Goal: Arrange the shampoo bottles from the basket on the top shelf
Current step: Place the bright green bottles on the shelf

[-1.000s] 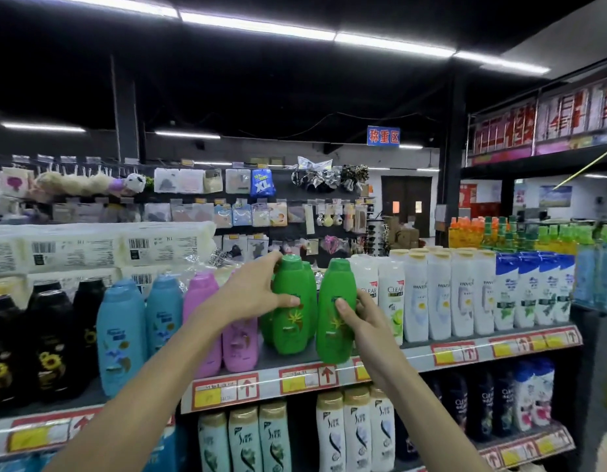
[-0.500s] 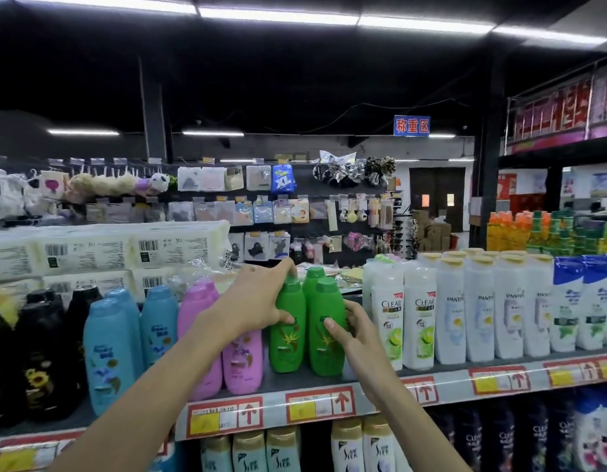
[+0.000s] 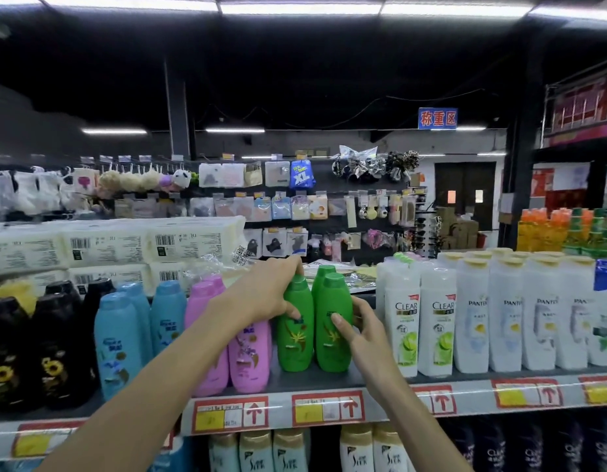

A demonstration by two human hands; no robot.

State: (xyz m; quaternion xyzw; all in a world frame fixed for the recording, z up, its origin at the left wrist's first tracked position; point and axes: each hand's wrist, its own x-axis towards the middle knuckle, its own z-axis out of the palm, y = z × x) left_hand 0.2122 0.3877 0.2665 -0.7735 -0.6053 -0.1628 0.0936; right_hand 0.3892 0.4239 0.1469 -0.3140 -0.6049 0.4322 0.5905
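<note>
Fingers (image 3: 297,267) of the left hand (image 3: 268,298) are curling over the cap of the left green bottle (image 3: 295,338), with the thumb pressing its front. The right hand (image 3: 363,332) is pinching the right green bottle (image 3: 333,349), which is touching the left green bottle's right side, thumb in front and fingers behind. Both are standing upright on the top shelf (image 3: 380,378), whose edge below the left green bottle is carrying red-framed price tags (image 3: 329,408) with up arrows. Up and left of the left green bottle, white barcoded packs (image 3: 104,245) are lying stacked. Right of it, white bottles reading PANTENE (image 3: 506,315) and CLEAR (image 3: 406,321) are standing. Left of it are standing pink bottles (image 3: 249,356), blue bottles (image 3: 116,345) and black sunflower bottles (image 3: 9,362). High above-right of it, a blue sign (image 3: 437,118) is showing 称重区, and a blue packet (image 3: 302,174) just above it is reading XL.
</note>
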